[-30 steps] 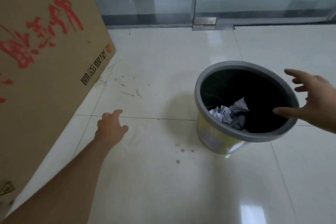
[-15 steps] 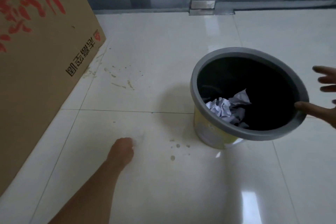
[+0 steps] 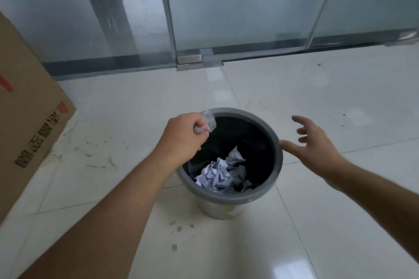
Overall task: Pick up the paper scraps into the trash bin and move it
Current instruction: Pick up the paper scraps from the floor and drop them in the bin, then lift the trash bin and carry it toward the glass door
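A round trash bin [image 3: 277, 165] with a grey rim and dark inside stands on the tiled floor. Crumpled white paper scraps [image 3: 218, 172] lie at its bottom. My left hand [image 3: 183, 133] hovers over the bin's left rim, its fingers closed on a small crumpled paper scrap [image 3: 209, 121] that sticks out above the bin's opening. My right hand [image 3: 315, 142] is open with its fingers spread just right of the bin; its thumb tip is at the rim, contact unclear.
A big brown cardboard box [image 3: 29, 124] with red and dark print fills the left side. Frosted glass doors [image 3: 226, 7] with a metal floor track close off the back. The pale tiled floor [image 3: 317, 222] has small dirt spots near the bin.
My left hand closed on a scrap on the floor, then rose with it to the bin's left rim. The right hand stayed open beside the bin. The view tilted up.
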Demonstrator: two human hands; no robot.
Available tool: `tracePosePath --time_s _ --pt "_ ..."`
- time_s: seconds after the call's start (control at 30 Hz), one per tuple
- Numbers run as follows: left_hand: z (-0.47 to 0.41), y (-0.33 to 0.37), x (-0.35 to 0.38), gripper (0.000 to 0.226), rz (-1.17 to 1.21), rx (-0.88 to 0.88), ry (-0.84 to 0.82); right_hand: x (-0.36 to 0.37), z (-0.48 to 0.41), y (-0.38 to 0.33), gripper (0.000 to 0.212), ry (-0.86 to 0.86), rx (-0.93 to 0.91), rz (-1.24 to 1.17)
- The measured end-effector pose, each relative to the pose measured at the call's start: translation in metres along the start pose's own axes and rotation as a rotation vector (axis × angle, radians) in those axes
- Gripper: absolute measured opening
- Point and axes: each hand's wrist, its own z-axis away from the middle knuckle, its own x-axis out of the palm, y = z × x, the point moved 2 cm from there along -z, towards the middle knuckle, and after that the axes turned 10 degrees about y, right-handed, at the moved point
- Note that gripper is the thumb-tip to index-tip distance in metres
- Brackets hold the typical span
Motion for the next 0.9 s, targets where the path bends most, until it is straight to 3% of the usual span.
tracePosePath --time_s 0.17,0.33,0.4,0.53,0.63,0.8,0.9 --pt "-0.001 0.005 0.032 0.012 -0.02 0.009 -0.052 -0.021 0.003 0.0 0.073 0.011 0.011 -0.004" --pt "0.004 0.0 0.037 0.072 -0.146 0.028 -0.249 -0.034 0.005 0.007 0.073 0.014 0.057 0.001" --pt "0.006 -0.005 0.028 0.082 -0.134 -0.002 -0.237 -0.033 0.005 0.008 0.074 0.008 0.068 0.009" --pt "0.008 -0.013 -0.001 0.068 -0.239 0.02 -0.022 -0.025 0.004 0.007 0.075 -0.017 0.078 0.019" --pt "0.013 -0.037 -0.018 0.066 -0.279 -0.122 0.129 -0.014 0.004 0.002 0.079 -0.025 0.092 0.022" --pt "0.038 -0.065 -0.002 0.066 -0.123 -0.347 0.014 0.021 0.01 -0.003 0.077 -0.096 0.164 0.08" --pt "0.045 -0.063 0.01 0.052 -0.017 -0.339 0.025 0.037 0.012 -0.001 0.068 -0.126 0.155 0.12"
